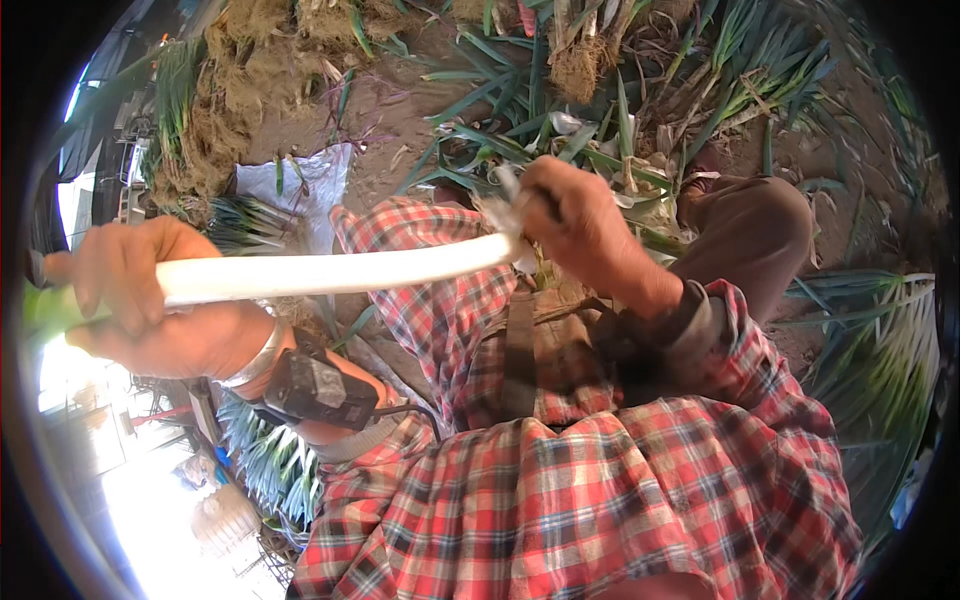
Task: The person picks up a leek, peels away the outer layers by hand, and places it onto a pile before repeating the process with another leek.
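A long green onion (pixel 340 274) with a thick white stalk lies almost level across the front of me, bending slightly up at its right end. My left hand (pixel 150 290) is closed around the stalk near its green end, which blurs at the left rim. At the root end my right hand (pixel 585 225) makes a fist. Wispy, pale shreds (pixel 500 205) stick out beside its fingers, smeared by motion. The fingertips are hidden, so whether they pinch roots or loose skin cannot be made out. A black device (pixel 320 388) is strapped to my left wrist.
Peeled leaves and scraps (pixel 540 130) litter the soil ahead. Rooty onion bundles (pixel 270 70) are heaped at the far left. White-stalked onions (pixel 890 350) lie at the right, and more (pixel 265 455) at the lower left. A pale sheet (pixel 320 180) lies beyond my left hand.
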### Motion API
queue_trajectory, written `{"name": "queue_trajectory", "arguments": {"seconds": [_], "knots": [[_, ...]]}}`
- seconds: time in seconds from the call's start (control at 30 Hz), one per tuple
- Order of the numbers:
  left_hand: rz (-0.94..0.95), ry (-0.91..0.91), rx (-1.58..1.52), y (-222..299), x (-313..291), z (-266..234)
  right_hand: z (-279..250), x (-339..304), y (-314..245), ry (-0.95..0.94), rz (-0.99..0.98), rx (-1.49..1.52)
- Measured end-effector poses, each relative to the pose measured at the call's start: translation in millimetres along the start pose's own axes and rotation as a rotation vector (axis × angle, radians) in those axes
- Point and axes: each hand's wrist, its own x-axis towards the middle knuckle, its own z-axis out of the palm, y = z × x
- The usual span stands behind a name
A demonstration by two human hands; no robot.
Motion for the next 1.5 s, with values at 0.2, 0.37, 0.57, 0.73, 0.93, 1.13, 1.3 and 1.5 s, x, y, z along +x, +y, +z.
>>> {"name": "queue_trajectory", "arguments": {"seconds": [0.2,0.37,0.57,0.73,0.93,1.13,1.3,1.5], "knots": [[0.059,0.088,-0.051,12.1,3.2,-8.4,-28.0,-10.1,85.2,0.126,0.456,-0.015],[0.033,0.090,-0.073,18.4,0.0,-13.4,-20.6,-12.7,7.2,-0.050,-0.008,0.398],[-0.035,0.051,-0.117,14.6,2.3,-6.1,-21.0,-15.4,-18.8,-0.142,-0.408,-0.054],[0.003,0.090,-0.032,12.3,4.2,2.3,-15.3,-18.5,-24.5,-0.024,-0.503,-0.229],[-0.036,0.078,-0.044,8.7,3.2,5.1,-8.6,-15.6,-17.5,-0.129,-0.449,-0.267],[0.006,0.264,0.399,7.9,1.8,5.0,-11.2,-0.1,9.5,-0.121,0.090,0.238],[0.081,0.476,0.480,3.9,-3.1,-7.6,-15.9,-8.9,42.9,0.055,0.318,-0.031],[0.076,0.510,0.451,10.2,-4.3,-23.4,-19.0,-12.4,-0.1,-0.021,-0.091,0.313]]}}
